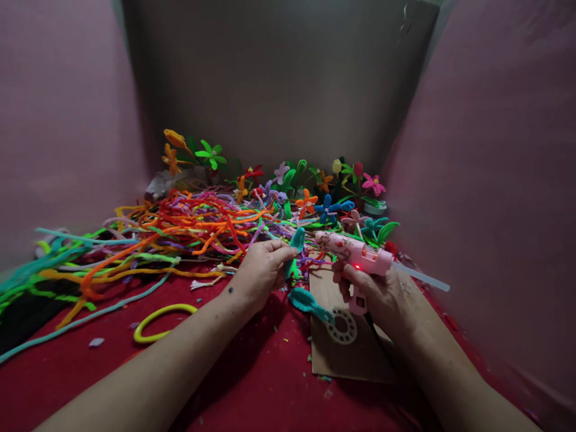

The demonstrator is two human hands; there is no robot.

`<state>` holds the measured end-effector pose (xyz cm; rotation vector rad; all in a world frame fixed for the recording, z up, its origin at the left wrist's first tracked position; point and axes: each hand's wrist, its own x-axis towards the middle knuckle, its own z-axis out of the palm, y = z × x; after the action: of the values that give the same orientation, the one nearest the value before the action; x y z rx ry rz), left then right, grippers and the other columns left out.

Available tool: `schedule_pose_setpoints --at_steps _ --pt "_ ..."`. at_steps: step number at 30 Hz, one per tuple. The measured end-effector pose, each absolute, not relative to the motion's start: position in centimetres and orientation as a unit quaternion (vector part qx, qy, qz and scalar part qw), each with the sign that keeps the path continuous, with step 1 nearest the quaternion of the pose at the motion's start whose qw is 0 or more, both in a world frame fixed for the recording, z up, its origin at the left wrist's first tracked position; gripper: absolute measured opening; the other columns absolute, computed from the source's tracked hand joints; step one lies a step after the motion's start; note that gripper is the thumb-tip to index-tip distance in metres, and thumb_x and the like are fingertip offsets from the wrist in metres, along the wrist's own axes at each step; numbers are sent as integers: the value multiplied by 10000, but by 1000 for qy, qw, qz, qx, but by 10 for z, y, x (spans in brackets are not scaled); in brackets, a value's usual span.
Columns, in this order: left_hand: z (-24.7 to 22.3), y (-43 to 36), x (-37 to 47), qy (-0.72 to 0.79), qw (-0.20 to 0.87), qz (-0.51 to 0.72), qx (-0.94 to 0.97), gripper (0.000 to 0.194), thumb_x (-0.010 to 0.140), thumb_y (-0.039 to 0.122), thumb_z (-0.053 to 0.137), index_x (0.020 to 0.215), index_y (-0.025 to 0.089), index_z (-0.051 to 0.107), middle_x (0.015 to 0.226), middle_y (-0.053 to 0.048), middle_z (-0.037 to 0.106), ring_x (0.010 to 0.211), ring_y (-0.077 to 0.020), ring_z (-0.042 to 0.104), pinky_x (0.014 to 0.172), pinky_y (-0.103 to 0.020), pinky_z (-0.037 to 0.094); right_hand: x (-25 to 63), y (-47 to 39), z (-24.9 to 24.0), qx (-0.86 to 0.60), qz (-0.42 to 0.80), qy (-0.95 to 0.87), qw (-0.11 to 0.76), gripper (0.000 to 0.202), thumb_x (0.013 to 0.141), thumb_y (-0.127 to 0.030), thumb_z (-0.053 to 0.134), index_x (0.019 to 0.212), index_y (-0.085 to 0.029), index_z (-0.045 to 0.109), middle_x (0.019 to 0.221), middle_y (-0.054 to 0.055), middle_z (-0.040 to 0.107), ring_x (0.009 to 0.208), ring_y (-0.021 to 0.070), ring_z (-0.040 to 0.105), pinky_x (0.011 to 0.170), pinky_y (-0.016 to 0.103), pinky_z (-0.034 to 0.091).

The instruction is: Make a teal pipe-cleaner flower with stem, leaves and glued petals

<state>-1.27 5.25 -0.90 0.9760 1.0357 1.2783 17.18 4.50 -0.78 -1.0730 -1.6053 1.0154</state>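
My left hand [265,270] pinches a teal fuzzy petal [297,239] that points upward between thumb and fingers. To its right, my right hand [375,291] is wrapped round the handle of a pink glue gun [353,249]. The gun's nozzle points left toward the petal, with a gap between them. A red light glows on the gun, and a clear glue stick [423,277] sticks out of its back. Below the hands, another teal petal piece [306,300] lies with its stem end at a white ring with holes [342,327].
A wooden board [351,363] lies under the ring on the red cloth [252,384]. Colourful pipe cleaners [180,222] are heaped at the left. Fuzzy flowers [327,209] stand behind. A yellow hoop [140,330] rests near my left forearm. Pink panels flank both sides.
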Motion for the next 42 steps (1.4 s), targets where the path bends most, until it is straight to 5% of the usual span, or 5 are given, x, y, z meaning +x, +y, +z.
schedule_pose_setpoints --at_steps 10,16,25,42 --pt "-11 54 -14 436 582 548 413 251 669 178 589 516 177 391 362 101 256 291 -21 192 331 -188 109 172 44 -7 -436 434 -652 443 395 766 -384 565 1100 -173 592 594 -12 524 454 90 430 376 190 335" --pt "-9 54 -13 439 588 547 403 261 677 171 587 516 176 383 369 99 253 291 -18 191 327 -184 111 172 43 -7 -436 414 -662 448 216 751 -370 561 788 -164 614 606 14 563 467 106 467 395 212 368" --pt "-7 51 -14 452 581 548 398 207 692 186 590 553 167 438 386 101 234 311 -19 181 338 -180 122 168 38 5 -501 381 -663 405 250 714 -381 564 608 -154 551 519 8 524 450 100 461 391 203 369" --pt "-8 52 -13 460 579 545 395 208 672 199 609 539 167 453 378 100 239 311 -23 187 344 -181 135 172 41 -5 -460 393 -671 429 240 749 -362 532 668 -138 565 571 13 533 462 92 460 408 204 370"
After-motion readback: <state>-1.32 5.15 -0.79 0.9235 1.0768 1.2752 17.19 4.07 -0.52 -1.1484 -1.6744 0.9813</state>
